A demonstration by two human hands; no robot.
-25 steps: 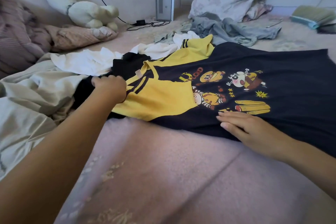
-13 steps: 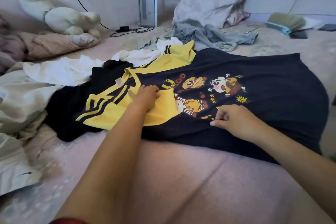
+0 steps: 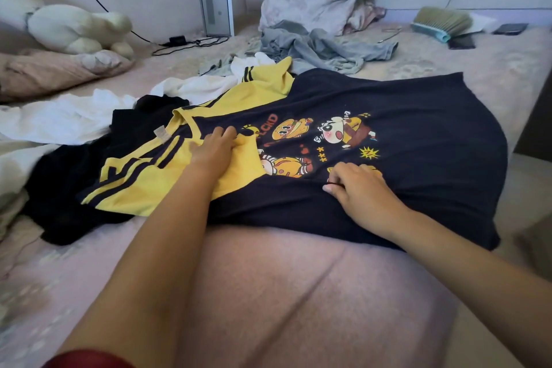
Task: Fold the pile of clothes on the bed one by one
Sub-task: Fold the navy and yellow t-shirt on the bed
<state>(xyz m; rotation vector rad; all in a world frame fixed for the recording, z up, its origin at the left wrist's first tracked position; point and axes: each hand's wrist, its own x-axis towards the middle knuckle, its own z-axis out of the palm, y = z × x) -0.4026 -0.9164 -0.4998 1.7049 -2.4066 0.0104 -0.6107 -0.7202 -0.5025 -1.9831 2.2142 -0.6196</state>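
Left hand (image 3: pixel 215 149) flat on T-shirt (image 3: pixel 418 140) — right hand (image 3: pixel 357 188) pinching it

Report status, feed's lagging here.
Left hand flat on folded yellow sleeve. Right hand pinching navy cartoon-print T-shirt. Crumpled black garment under its collar end.

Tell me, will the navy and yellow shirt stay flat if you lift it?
Probably not. The shirt already wrinkles under the left hand, so it likely droops. The right hand bunches its fabric easily, suggesting it is light.
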